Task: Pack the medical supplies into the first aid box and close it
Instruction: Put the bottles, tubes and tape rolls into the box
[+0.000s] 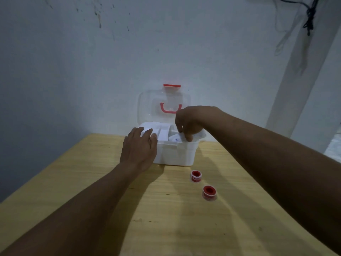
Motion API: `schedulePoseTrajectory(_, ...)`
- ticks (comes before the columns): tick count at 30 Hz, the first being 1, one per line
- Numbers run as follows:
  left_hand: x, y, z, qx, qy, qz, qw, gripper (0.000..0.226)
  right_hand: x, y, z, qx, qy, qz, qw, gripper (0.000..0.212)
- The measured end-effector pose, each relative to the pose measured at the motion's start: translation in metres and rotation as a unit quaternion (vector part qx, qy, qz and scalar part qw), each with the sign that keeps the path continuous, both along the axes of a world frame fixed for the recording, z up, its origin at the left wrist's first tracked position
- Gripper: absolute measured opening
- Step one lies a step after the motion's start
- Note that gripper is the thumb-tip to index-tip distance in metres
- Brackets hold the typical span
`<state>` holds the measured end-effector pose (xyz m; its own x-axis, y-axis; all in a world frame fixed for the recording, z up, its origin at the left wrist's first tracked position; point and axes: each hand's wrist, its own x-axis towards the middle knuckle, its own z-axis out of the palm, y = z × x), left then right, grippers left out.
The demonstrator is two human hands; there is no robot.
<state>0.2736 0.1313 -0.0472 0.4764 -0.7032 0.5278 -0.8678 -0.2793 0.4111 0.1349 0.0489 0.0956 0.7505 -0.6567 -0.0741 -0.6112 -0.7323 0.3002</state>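
Note:
A white first aid box [177, 154] stands open at the far side of the wooden table, its clear lid [147, 106] with red handle and red latch raised against the wall. My left hand [138, 146] rests flat on the box's left front corner, fingers spread. Over the right half of the box, my right hand [188, 121] pinches a white packet [175, 139] that lies partly inside. White items fill the inside of the box. Two red and white tape rolls [196, 176] [209, 193] lie on the table in front of the box.
The yellow wooden table [166, 218] runs up to a pale wall. Its left edge slants away at the left. A white post [299, 71] and dark cables [310, 13] stand at the upper right.

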Motion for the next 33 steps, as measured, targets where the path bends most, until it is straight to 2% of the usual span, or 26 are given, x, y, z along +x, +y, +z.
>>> schedulePoseTrajectory(5, 0.0, -0.001, 0.001, -0.003, -0.001, 0.001, 1.0, 0.054, -0.005, -0.009, -0.008, 0.04, -0.113, 0.057, 0.991, 0.033)
schedulePoseTrajectory(10, 0.0, 0.0, 0.001, -0.008, -0.004, -0.003, 1.0, 0.057, -0.016, -0.013, -0.013, 0.065, -0.175, 0.048, 0.981, 0.03)
schedulePoseTrajectory(20, 0.0, 0.002, 0.003, -0.004, -0.007, -0.005, 1.0, 0.062, -0.022, -0.011, -0.022, 0.033, -0.164, 0.019, 0.986, 0.02)
schedulePoseTrajectory(29, 0.003, -0.002, 0.0, 0.001, 0.001, 0.001, 1.0, 0.054, -0.009, -0.007, -0.037, 0.124, -0.111, -0.001, 0.986, 0.034)
schedulePoseTrajectory(33, 0.005, -0.002, 0.0, 0.002, -0.006, 0.0, 1.0, 0.056, -0.013, -0.001, -0.033, 0.147, -0.152, 0.024, 0.977, 0.032)
